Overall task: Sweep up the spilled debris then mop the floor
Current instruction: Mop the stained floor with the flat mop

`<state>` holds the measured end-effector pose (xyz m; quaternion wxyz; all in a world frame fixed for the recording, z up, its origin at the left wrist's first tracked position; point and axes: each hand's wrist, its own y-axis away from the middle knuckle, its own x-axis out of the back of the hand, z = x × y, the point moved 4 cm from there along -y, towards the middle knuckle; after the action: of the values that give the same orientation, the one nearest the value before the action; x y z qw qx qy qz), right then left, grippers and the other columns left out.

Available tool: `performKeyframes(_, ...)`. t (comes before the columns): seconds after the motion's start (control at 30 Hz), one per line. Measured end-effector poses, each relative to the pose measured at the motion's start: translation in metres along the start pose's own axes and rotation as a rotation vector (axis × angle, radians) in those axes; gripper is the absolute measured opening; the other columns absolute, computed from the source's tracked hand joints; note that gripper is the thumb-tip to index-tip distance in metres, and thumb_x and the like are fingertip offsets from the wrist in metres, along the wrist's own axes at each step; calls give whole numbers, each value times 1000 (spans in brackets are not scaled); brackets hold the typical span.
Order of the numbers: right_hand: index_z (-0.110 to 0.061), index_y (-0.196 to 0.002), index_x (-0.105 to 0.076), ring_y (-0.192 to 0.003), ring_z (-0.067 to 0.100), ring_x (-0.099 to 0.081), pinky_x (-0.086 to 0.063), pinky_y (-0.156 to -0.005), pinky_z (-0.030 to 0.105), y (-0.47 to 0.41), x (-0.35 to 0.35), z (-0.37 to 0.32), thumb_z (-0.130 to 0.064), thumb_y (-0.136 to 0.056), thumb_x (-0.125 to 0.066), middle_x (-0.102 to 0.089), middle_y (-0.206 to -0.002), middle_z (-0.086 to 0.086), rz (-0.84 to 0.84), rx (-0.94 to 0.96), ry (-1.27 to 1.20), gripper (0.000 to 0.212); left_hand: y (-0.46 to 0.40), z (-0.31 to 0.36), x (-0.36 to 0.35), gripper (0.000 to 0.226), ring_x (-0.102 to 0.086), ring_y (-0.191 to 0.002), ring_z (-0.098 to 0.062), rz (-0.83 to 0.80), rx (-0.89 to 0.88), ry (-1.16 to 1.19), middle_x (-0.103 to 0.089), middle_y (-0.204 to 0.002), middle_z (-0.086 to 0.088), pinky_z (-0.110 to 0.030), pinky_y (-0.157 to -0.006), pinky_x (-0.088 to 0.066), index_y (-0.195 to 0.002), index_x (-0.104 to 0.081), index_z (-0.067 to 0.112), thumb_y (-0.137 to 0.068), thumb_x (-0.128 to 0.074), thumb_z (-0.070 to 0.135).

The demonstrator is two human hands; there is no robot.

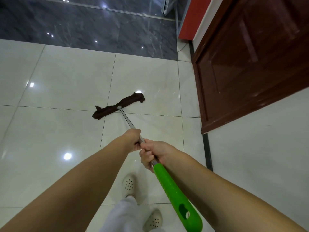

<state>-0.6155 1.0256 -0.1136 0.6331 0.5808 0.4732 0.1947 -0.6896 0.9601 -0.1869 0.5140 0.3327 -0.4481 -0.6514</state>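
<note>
Fingers of the left hand (133,139) and right hand (155,154) are curled around the metal mop shaft (127,120), the left placed just ahead of the right. A green grip (173,193) is seen behind the right hand. Ahead of both hands, the brown mop cloth (117,106) is laid flat on the white tiled floor (58,81).

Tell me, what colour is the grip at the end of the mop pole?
Bright green; the mop grip shows clearly in the head view.
</note>
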Motion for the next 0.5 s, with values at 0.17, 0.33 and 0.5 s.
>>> performKeyframes(0.17,-10,-90,-53,-24,1,-30,-24,-26,6,20,23,33,0,-98,-35,-34,-59,1,17,21,13,22,9,-41,-18,22,-53,-60,-19,-39,32,12,-54,-78,-13,-17,-28,-44,-106,-43,3,-102,-35,23)
performKeyframes(0.33,-19,-83,-55,-26,2,-30,-24,-28,5,59,71,67,-1,-98,-38,-35,-56,1,40,5,-47,29,39,-86,-59,26,-57,-62,-19,-118,50,37,-60,-84,-16,-24,-38,-51,-93,-44,1,-102,-31,21)
performKeyframes(0.5,-26,-119,-56,-26,5,-35,-28,-26,6,108,136,115,-7,-99,-43,-42,-50,4,89,-40,-121,30,80,-147,-115,31,-56,-60,-19,-188,107,24,-55,-74,-14,-23,-38,-51,-82,-42,2,-103,-28,20)
